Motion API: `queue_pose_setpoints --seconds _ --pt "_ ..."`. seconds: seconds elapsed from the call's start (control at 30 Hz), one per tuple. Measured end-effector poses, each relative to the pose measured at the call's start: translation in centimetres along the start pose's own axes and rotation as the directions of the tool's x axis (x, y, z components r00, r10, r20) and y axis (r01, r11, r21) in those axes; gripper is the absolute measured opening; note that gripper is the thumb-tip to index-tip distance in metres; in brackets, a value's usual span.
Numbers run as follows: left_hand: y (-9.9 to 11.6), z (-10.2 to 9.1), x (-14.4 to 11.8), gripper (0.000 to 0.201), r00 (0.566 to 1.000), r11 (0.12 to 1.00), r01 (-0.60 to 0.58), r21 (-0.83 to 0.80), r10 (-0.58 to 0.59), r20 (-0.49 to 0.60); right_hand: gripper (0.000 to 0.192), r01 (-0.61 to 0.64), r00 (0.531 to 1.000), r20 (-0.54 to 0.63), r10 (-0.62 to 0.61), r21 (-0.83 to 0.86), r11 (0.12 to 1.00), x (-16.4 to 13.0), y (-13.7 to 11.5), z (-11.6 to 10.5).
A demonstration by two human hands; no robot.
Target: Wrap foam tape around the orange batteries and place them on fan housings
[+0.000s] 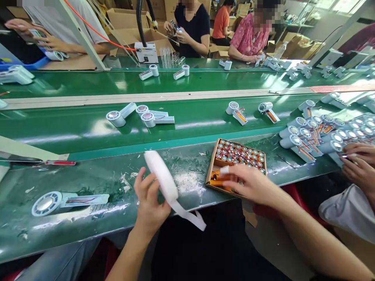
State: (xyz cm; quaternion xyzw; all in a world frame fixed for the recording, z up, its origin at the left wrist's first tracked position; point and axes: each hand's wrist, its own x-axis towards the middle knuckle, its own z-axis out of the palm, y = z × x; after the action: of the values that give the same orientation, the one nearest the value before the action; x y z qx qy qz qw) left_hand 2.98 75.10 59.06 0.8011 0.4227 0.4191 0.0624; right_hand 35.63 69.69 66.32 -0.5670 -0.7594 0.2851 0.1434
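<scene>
My left hand is closed on a roll of white tape, its loose end hanging below the bench edge. Over an open cardboard box reaches my right hand, thumb and forefinger apart. Something white covers or sticks to its forefinger tip; I cannot make out which. Wired battery cells stand upright in rows in the box, and orange-wrapped cells lie in its near left corner, close to my fingertips. On the bench to the left lies a pale blue handheld fan body with its handle open.
A green conveyor runs across, carrying several fan bodies. More are piled at the right, beside a neighbour's hands. A red screwdriver lies at the left. Several people work across the line.
</scene>
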Motion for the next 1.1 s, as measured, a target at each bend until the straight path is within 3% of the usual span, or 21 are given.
queue_pose_setpoints --seconds 0.03,0.1,0.2,0.27,0.33,0.4,0.47,0.5,0.67,0.73,0.8,0.87,0.97,1.03,1.1 --pt "0.7 0.3 0.1 0.059 0.997 0.997 -0.072 0.005 0.072 0.007 0.033 -0.021 0.999 -0.028 0.016 -0.189 0.982 0.9 0.5 -1.1" --pt "2.3 0.7 0.3 0.059 0.986 0.988 -0.155 0.011 0.154 0.066 0.023 0.039 0.998 0.058 -0.014 -0.456 0.889 2.8 1.1 -2.0" --pt "3.9 0.8 0.3 0.059 0.976 0.988 -0.148 0.033 0.14 0.167 0.013 0.159 0.982 0.166 -0.088 -0.482 0.862 4.2 1.7 -1.3" --pt "4.3 0.4 0.2 0.058 0.967 0.981 -0.182 0.061 0.167 0.191 0.011 0.145 0.988 0.097 -0.122 -0.286 0.947 3.9 2.4 -0.9" --pt "4.0 -0.3 0.0 0.059 0.949 0.96 -0.257 0.108 0.23 0.218 0.019 0.094 0.991 -0.104 -0.084 0.087 0.992 2.9 3.1 -1.1" --pt "3.6 -1.2 -0.2 0.061 0.917 0.93 -0.337 0.148 0.289 0.274 0.034 0.129 0.95 -0.31 0.032 0.487 0.864 1.6 2.9 -1.7" --pt "3.3 -2.3 -0.2 0.062 0.883 0.905 -0.395 0.158 0.326 0.339 0.043 0.196 0.908 -0.396 0.135 0.689 0.698 0.6 1.6 -2.2" --pt "3.3 -2.8 0.0 0.062 0.865 0.895 -0.419 0.153 0.342 0.366 0.044 0.208 0.9 -0.407 0.155 0.714 0.668 0.4 0.6 -2.3" --pt "4.2 -4.9 2.1 0.064 0.803 0.862 -0.485 0.15 0.37 0.466 0.038 0.069 0.957 -0.257 0.135 0.653 0.754 0.7 -3.6 -1.3" --pt "5.0 -5.4 2.9 0.063 0.792 0.856 -0.49 0.166 0.357 0.495 0.045 0.026 0.977 -0.162 0.14 0.738 0.674 0.9 -3.6 -0.2" --pt "5.8 -5.5 3.6 0.058 0.794 0.845 -0.499 0.194 0.356 0.493 0.056 0.015 0.97 -0.148 0.193 0.829 0.559 1.1 -3.1 1.4" --pt "6.6 -5.1 4.0 0.05 0.809 0.837 -0.496 0.23 0.35 0.472 0.065 0.091 0.91 -0.263 0.319 0.88 0.466 1.5 -2.9 3.5" --pt "7.6 -3.4 3.8 0.044 0.848 0.868 -0.423 0.259 0.279 0.45 0.068 0.319 0.698 -0.491 0.521 0.865 0.387 2.4 -3.5 6.4" --pt "8.1 -1.9 2.8 0.042 0.856 0.907 -0.366 0.209 0.241 0.457 0.062 0.367 0.647 -0.5 0.575 0.866 0.34 2.7 -3.3 6.2" --pt "8.1 -1.2 0.9 0.044 0.813 0.932 -0.351 0.089 0.256 0.524 0.049 0.391 0.62 -0.51 0.597 0.86 0.329 2.3 -2.0 3.6"
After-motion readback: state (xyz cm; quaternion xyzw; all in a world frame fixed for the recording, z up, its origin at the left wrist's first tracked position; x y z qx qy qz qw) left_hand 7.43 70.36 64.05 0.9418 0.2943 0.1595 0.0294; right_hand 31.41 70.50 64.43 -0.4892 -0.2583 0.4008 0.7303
